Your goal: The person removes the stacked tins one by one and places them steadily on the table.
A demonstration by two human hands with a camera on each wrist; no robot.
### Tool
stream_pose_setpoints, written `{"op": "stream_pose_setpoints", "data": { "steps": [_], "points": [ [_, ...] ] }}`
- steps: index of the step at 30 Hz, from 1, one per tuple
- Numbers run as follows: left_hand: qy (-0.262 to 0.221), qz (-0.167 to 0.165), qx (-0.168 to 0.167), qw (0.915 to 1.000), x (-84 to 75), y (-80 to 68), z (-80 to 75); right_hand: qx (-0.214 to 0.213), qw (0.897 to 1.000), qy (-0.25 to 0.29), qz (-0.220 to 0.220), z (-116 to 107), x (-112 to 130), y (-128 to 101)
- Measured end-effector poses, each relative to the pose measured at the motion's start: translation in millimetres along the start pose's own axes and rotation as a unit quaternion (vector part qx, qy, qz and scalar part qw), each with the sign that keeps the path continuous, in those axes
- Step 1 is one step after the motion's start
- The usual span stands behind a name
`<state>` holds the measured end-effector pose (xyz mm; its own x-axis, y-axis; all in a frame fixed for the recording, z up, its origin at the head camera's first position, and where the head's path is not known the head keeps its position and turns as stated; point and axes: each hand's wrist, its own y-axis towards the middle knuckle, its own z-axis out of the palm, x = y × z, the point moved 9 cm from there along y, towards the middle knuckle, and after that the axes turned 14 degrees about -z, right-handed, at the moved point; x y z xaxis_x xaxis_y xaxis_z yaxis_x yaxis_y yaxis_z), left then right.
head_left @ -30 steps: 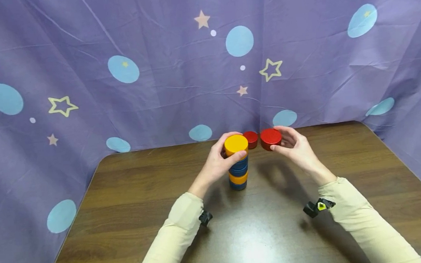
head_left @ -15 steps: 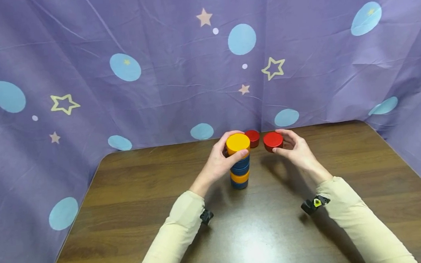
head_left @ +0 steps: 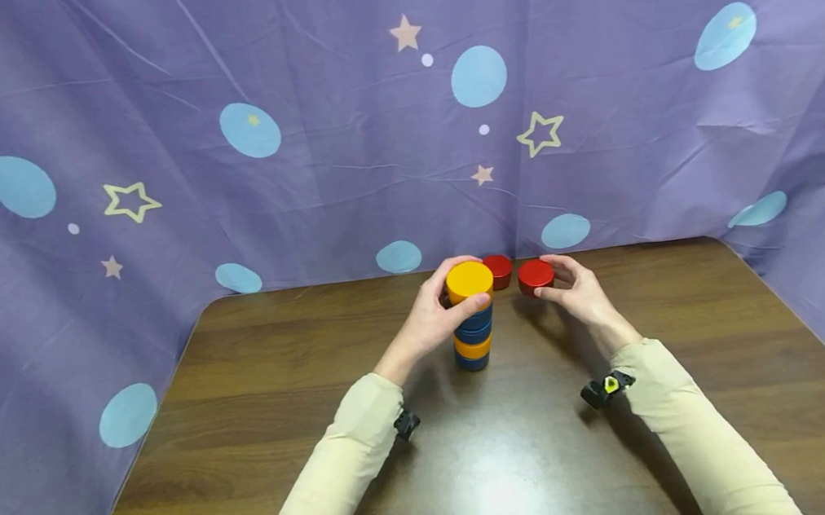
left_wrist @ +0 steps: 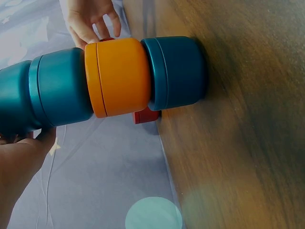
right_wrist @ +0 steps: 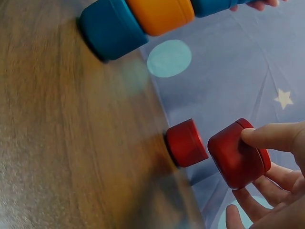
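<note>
Slightly lower than earlier: red container, pinched by right hand above table. Left hand clasps stack, top cut off in left wrist view, stack mostly hiding second red container there.

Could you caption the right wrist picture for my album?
Right fingers hold one red container aloft near another red container standing on a wooden table.
</note>
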<state>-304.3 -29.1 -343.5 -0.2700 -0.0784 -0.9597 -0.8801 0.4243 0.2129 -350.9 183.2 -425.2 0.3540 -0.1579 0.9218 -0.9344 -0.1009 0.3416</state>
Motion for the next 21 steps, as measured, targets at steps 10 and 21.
{"op": "stream_pose_setpoints", "data": {
  "steps": [10, 21],
  "points": [
    [0.001, -0.004, 0.001, 1.0000, -1.8, 0.7, 2.0, -0.003, 1.000, -0.014, 0.024, -2, -28, 11],
    [0.005, -0.008, 0.003, 1.0000, -0.2, -0.6, 0.5, -0.012, 0.998, -0.047, 0.044, -4, -53, 19]
  ]
}}
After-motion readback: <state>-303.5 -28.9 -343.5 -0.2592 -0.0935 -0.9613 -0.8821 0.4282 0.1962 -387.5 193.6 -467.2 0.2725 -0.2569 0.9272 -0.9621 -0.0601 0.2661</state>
